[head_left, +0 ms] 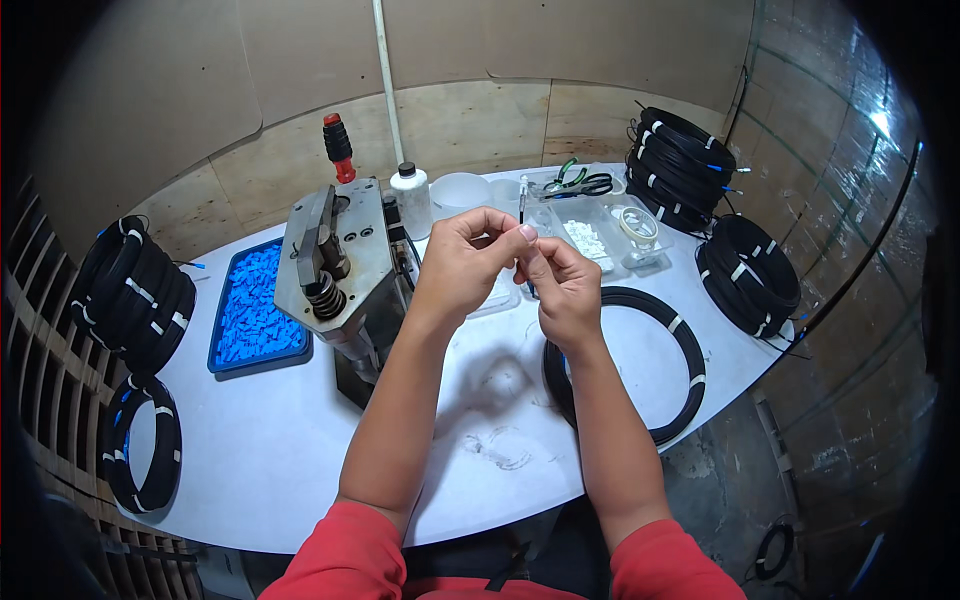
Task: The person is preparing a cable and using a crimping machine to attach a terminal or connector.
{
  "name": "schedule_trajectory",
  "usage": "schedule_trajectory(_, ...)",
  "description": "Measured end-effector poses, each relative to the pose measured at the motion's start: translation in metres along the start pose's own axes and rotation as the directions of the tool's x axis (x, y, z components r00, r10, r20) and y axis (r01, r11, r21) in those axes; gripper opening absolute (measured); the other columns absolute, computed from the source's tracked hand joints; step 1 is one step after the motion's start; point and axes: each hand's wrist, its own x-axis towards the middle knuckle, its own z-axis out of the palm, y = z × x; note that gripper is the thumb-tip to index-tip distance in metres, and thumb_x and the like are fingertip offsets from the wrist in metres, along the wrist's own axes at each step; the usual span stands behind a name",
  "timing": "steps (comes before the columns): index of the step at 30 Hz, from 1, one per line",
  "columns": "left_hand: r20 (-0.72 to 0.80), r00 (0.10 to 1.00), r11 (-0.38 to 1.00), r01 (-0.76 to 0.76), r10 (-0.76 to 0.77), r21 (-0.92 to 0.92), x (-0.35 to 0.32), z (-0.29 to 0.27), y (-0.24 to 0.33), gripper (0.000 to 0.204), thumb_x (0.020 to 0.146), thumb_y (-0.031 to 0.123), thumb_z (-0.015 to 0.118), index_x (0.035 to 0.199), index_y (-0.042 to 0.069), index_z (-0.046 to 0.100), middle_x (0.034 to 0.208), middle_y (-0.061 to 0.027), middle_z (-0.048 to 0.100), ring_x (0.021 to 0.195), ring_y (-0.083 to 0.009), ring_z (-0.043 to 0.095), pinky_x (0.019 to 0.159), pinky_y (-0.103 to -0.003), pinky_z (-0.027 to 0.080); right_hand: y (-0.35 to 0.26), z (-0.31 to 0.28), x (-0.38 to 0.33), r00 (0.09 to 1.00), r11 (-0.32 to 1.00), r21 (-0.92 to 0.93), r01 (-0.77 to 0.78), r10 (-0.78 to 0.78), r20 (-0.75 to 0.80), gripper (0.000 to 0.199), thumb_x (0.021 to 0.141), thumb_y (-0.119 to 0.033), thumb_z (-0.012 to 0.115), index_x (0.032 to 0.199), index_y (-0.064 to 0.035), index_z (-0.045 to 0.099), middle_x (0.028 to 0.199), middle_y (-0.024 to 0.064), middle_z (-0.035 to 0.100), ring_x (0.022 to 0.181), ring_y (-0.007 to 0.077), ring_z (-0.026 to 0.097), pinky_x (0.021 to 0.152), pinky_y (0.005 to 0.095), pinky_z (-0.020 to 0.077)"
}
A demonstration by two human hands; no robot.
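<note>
Above the middle of the table, my left hand (468, 262) and my right hand (566, 292) meet in a pinch, fingertips touching. A thin black cable end (522, 208) with a pale tip rises upright from between the fingers. Both hands appear to hold it; the exact grip is hidden by the fingers. Beneath and to the right of my right hand lies a coil of black cable (692, 352) bound with white tape. A metal press machine (345, 240) stands left of my left hand. Behind the hands sit clear trays (655, 262) with small white parts (585, 240).
At left is a blue tray (262, 371) full of small blue pieces. Cable coils stand at the left (135, 290), lower left (170, 450), far right (680, 165) and right (750, 280). A white bottle (410, 195), scissors (590, 185) and a tape roll (639, 224) are at the back.
</note>
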Motion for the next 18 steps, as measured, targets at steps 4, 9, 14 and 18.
schedule_trajectory(4,0.042,0.996,0.982,0.087,-0.081,-0.167,0.0,0.001,0.0,0.017,0.093,0.018,0.078,0.092,0.002,0.072,0.081,-0.0017,0.068,0.071,-0.0078,0.057,0.067,-0.024,0.047,-0.003,-0.005,0.002,0.998,0.998,0.053,-0.044,0.042,0.039,0.023,0.106,-0.02,0.064,0.101,0.002,0.071,0.09,0.0043,0.071,0.076,0.0086,0.061,0.071,0.0244,0.0509)
schedule_trajectory(9,0.043,0.994,0.983,0.107,-0.102,-0.151,0.001,0.0,-0.003,0.018,0.093,0.018,0.079,0.092,0.002,0.072,0.08,0.0,0.067,0.07,-0.0072,0.056,0.065,-0.023,0.045,-0.001,-0.009,0.004,0.98,0.969,0.182,-0.167,0.143,0.138,0.026,0.108,-0.023,0.06,0.099,-0.0002,0.069,0.09,0.0036,0.069,0.076,0.0077,0.059,0.074,0.0236,0.0489)
schedule_trajectory(14,0.075,0.991,0.977,0.121,-0.11,-0.177,0.002,-0.002,-0.008,0.018,0.093,0.018,0.079,0.094,0.002,0.072,0.082,-0.0012,0.067,0.07,-0.0083,0.055,0.065,-0.025,0.047,0.001,-0.009,0.004,0.976,0.962,0.2,-0.186,0.158,0.148,0.025,0.108,-0.023,0.06,0.099,-0.0009,0.068,0.088,0.003,0.068,0.077,0.0074,0.059,0.074,0.0234,0.048)
schedule_trajectory(18,0.102,0.99,0.953,0.12,-0.096,-0.277,0.008,-0.01,-0.022,0.016,0.096,0.015,0.075,0.097,0.0,0.07,0.086,-0.0051,0.068,0.071,-0.0124,0.058,0.065,-0.028,0.05,0.003,-0.007,0.003,0.989,0.987,0.097,-0.127,0.118,0.094,0.023,0.108,-0.022,0.06,0.101,-0.0009,0.067,0.087,0.003,0.068,0.079,0.0075,0.059,0.073,0.0231,0.0478)
